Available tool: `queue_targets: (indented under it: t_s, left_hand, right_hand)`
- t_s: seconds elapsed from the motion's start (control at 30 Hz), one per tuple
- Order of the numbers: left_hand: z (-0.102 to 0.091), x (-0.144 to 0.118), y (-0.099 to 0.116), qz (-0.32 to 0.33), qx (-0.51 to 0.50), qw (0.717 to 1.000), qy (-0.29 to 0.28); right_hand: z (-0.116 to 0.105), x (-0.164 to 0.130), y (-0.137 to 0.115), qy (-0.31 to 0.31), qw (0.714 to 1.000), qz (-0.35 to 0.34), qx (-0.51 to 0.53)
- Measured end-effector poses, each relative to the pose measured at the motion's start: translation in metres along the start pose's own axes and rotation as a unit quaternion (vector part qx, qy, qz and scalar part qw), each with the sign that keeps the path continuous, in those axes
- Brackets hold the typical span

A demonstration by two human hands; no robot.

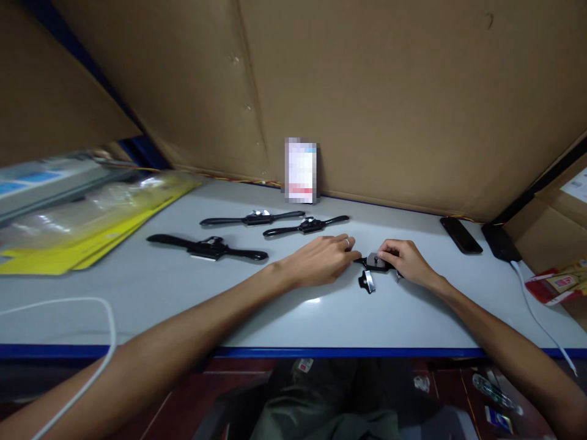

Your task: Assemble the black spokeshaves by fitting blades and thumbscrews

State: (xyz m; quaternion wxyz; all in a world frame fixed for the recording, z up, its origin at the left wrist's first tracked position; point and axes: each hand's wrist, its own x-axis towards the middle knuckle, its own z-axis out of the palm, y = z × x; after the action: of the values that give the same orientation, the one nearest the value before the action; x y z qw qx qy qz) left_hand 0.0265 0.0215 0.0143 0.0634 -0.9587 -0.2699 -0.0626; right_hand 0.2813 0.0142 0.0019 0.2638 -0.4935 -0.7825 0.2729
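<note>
spokeshave at centre right of the tabletop, pinched between left hand and right hand; loose blade part just below. assembly step, seemingly; fitting needs alignment.

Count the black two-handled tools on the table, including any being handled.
4. One lies at the left front, two sit side by side behind it, and one lies partly covered between the left hand and right hand. A loose part lies in front.
</note>
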Motion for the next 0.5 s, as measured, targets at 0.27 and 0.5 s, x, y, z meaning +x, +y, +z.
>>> queue_targets:
  t_s: [0.27,0.5]
  left_hand:
    - [0.0030,0.0004,-0.0005,0.006,-0.023,1.000,0.021]
    - [0.0006,0.0001,-0.0004,-0.001,-0.032,0.999,0.004]
  right_hand:
    - [0.0006,-0.0003,-0.0021,0.006,1.000,0.004,-0.007]
    - [-0.0086,-0.0020,-0.0069,0.083,0.995,-0.031,-0.049]
